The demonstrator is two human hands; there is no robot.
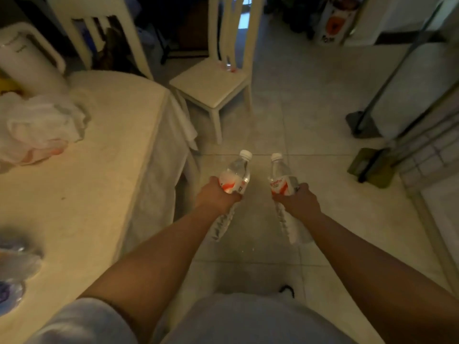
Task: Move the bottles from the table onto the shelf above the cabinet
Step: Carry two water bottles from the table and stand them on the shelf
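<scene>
Beside table, chair ahead, bottles held

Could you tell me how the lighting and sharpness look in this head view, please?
Head view: dim, warm light throughout; the two bottles and the hands holding them are fairly sharp; the table at left is smeared, with its near items blurred beyond recognition; wide-angle bending curves the edges.

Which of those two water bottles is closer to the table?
The bottle in the left hand, its white cap leaning toward the draped table. The right-hand bottle is carried farther out over the tiled floor.
</scene>
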